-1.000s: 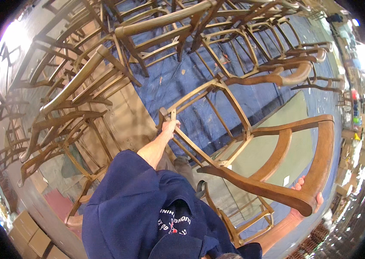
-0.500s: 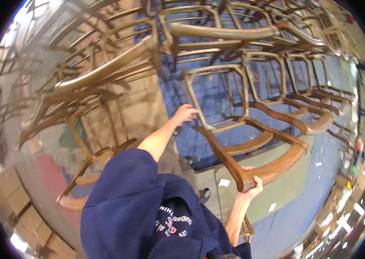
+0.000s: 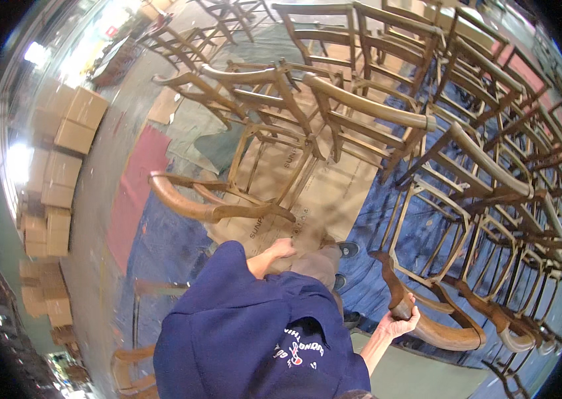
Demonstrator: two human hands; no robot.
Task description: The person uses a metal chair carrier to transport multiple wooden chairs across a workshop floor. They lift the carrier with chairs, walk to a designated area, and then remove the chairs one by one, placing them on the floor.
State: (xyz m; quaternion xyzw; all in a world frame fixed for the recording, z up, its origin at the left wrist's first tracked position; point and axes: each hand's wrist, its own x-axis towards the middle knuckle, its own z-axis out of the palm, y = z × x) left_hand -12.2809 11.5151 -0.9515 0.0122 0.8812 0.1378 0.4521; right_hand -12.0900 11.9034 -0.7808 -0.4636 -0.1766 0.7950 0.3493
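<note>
Brown, smooth-curved wooden back of chair (image 3: 446,336) clamped in your right hand (image 3: 400,324), right of your dark shoes (image 3: 348,249); your left hand (image 3: 282,248) well apart, near trousers (image 3: 314,267), finger closure unclear. Around: wrinkled blue sheet (image 3: 368,229), flat tan sheet (image 3: 352,179), more chairs (image 3: 367,106) with rounded top rails and open square seat frames, boxy cardboard cartons (image 3: 80,128) far left.

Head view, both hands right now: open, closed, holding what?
Left hand: nothing seen in it; open or closed cannot be told.
Right hand: closed, holding a wooden chair by its back.
</note>
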